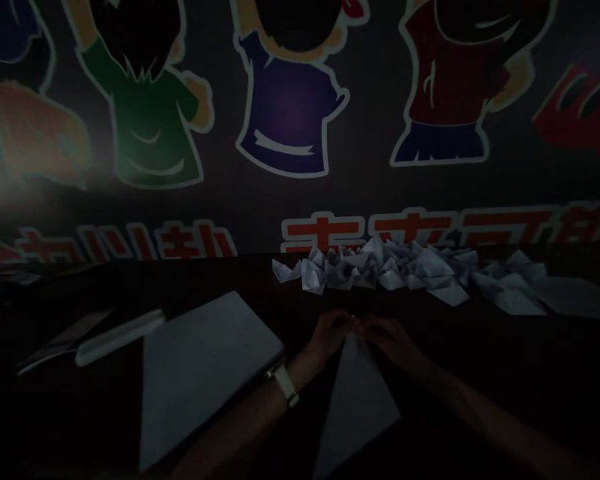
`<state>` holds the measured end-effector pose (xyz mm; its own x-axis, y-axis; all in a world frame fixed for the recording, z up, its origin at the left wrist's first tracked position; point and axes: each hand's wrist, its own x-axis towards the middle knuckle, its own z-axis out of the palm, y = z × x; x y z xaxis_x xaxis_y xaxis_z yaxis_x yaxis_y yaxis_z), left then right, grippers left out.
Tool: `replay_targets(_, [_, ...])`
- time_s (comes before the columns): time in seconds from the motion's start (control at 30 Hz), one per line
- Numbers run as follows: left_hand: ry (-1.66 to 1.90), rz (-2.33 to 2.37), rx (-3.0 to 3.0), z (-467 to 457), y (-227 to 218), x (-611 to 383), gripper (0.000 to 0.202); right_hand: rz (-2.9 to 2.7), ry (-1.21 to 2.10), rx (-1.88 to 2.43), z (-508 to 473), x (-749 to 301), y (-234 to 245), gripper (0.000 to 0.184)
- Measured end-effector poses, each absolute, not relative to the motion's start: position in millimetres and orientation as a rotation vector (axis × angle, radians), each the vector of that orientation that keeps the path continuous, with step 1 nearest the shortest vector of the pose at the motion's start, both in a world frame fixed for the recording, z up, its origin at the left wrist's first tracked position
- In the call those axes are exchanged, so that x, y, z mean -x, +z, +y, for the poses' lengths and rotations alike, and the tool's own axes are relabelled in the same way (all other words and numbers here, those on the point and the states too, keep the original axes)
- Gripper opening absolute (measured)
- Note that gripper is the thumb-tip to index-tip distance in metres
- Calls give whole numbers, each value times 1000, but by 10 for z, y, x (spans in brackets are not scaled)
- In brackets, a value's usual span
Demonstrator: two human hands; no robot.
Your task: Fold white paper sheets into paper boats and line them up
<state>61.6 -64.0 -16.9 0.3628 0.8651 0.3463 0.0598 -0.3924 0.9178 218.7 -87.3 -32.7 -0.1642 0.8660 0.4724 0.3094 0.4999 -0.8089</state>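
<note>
A white sheet of paper (357, 407), folded to a point at its far end, lies on the dark table in front of me. At that tip my left hand (333, 328) pinches the paper, fingers closed; a pale watch sits on this wrist. Right beside it, my right hand (387, 337) also has its fingers closed on the tip, and the two hands nearly touch. The fingertips hide the very point of the fold. Left of my left forearm lies a stack of white paper (205, 367).
Along the back of the table spreads a heap of folded paper pieces (390, 267), with a flat sheet (580, 297) at its right end. A long white object (120, 337) lies left of the stack. Behind stands a wall with cartoon figures (293, 113). The light is dim.
</note>
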Motion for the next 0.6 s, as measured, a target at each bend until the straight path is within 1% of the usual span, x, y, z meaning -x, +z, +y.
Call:
replay_targets(0.17, [1195, 859, -1759, -633, -198, -656, 27, -1751, 673, 995, -873, -2170, -333, 35])
replay_targets(0.23, [1241, 907, -1790, -610, -200, -651, 26, -1772, 621, 1004, -882, -2160, -338, 30])
replay_targets(0.3, [1334, 994, -1800, -574, -191, -612, 25, -1766, 490, 1054, -906, -2142, -346, 26])
replay_targets(0.37, [1483, 1085, -1775, -537, -173, -549, 23, -1756, 327, 1141, -945, -2119, -355, 27])
replay_targets(0.43, [1621, 1115, -1725, -516, -150, -492, 21, -1787, 220, 1204, -994, -2094, -357, 23])
replay_targets(0.5, [1688, 1071, -1689, -523, -129, -471, 21, -1877, 213, 1221, -1044, -2071, -350, 21])
replay_targets(0.6, [1621, 949, -1693, -582, -112, -520, 23, -1990, 263, 1228, -1101, -2047, -322, 26])
